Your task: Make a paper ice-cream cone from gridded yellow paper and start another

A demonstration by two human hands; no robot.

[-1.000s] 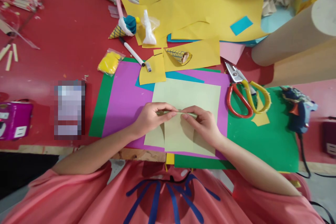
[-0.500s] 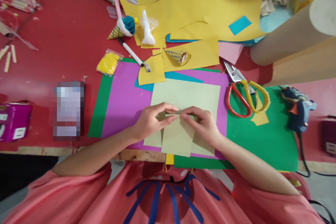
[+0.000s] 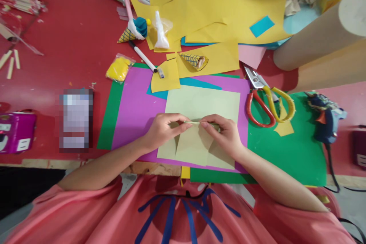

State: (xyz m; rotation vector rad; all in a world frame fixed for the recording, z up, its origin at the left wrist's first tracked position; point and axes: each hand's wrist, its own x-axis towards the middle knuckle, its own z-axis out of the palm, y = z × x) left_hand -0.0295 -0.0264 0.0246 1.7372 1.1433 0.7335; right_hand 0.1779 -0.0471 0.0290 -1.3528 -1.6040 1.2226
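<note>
My left hand (image 3: 168, 129) and my right hand (image 3: 222, 132) pinch the top edge of a small pale green sheet of paper (image 3: 192, 146) between thumbs and fingers. That edge is folded or rolled into a narrow strip, and the rest hangs down toward me. Beneath it lies a larger pale green sheet (image 3: 203, 101), resting on purple paper (image 3: 134, 103). Scissors (image 3: 267, 99) with red and yellow handles lie to the right of my right hand. Above the sheets are a yellow paper piece (image 3: 166, 78) and a white marker (image 3: 145, 59).
A small patterned paper cone (image 3: 194, 61) and a decorated cone (image 3: 133, 32) lie at the back, by large yellow paper (image 3: 228, 4). At right are a glue gun (image 3: 327, 118), green paper (image 3: 288, 156) and a thick roll (image 3: 320, 38). A blurred phone (image 3: 76, 118) lies left.
The strip between my fingers has turned and looks thinner. My hands have moved slightly apart, and the hanging part of the sheet has risen a little.
</note>
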